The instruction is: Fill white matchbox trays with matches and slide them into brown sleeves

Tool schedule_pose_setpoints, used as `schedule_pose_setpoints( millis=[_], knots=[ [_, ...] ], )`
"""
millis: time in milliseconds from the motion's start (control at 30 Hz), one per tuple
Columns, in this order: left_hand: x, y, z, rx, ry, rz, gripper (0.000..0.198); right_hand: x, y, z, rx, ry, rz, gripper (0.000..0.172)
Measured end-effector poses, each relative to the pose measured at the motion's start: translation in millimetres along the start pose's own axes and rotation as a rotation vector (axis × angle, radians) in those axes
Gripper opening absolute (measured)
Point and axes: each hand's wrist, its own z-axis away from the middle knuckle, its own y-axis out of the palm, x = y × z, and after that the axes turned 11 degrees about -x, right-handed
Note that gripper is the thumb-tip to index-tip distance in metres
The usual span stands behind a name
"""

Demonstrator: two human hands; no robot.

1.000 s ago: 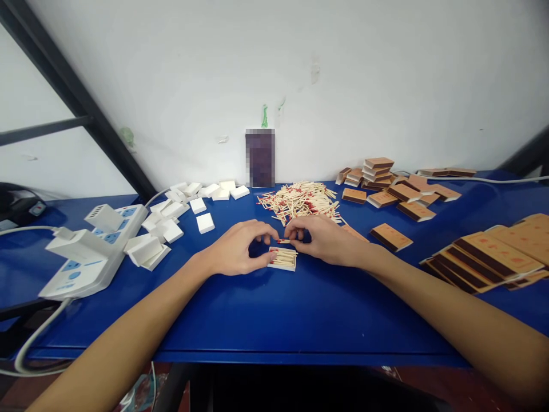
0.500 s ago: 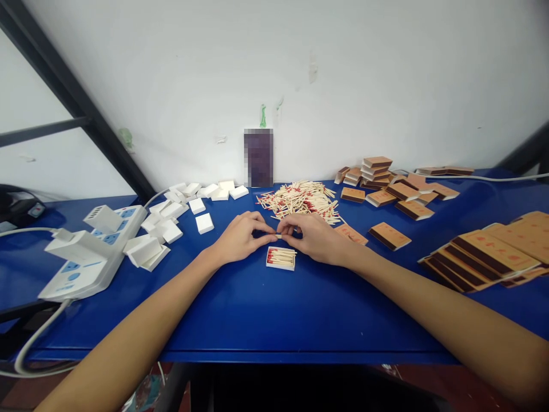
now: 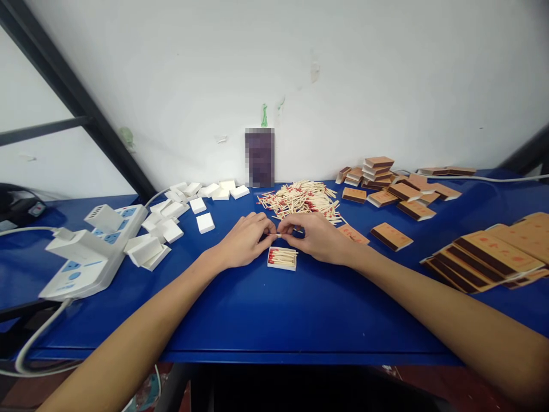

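A small white tray of red-tipped matches lies on the blue table. Just behind it my left hand and my right hand meet, fingertips pinched on a few matchsticks held level between them. A loose heap of matches lies right behind my hands. How many sticks I hold is too small to tell.
Empty white inner trays lie scattered at the left beside a white power strip. Brown matchbox sleeves are piled at the back right, flattened ones at the far right. A dark blurred box leans on the wall.
My hands rose off the match tray and moved slightly back, coming together over it with matchsticks pinched between the fingertips. The tray stayed put.
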Motion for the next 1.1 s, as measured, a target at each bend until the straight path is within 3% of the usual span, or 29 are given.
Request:
schedule_pose_setpoints(
  millis=[133,233,333,500,733,933,1100],
  knots=[
    [-9.4,-14.1,5.7,-0.017,0.033,0.142,0.023,16.8,-12.2,4.3,-0.008,-0.022,-0.038,0.012],
    [-15.4,-20.8,11.6,0.078,0.082,0.224,0.019,27.1,-17.5,10.3,0.107,-0.037,-0.051,0.008],
    [-16.6,-21.5,15.3,0.094,0.102,0.227,0.016,30.3,-16.4,14.2,0.196,-0.084,0.006,0.009],
    [-13.4,-19.9,15.5,0.098,0.127,0.203,0.039,30.9,-12.0,15.1,0.197,-0.133,0.054,0.011],
    [-8.9,-19.8,15.8,0.066,0.124,0.189,0.038,26.9,-18.0,13.4,0.097,-0.147,0.056,0.011],
    [-4.5,-22.6,15.7,0.126,0.043,0.177,0.042,14.2,-26.8,9.6,0.249,-0.062,0.178,0.017],
    [-4.4,-18.9,15.0,0.141,0.071,0.146,0.033,9.5,-22.2,12.1,0.326,-0.049,0.135,0.022]
  ],
)
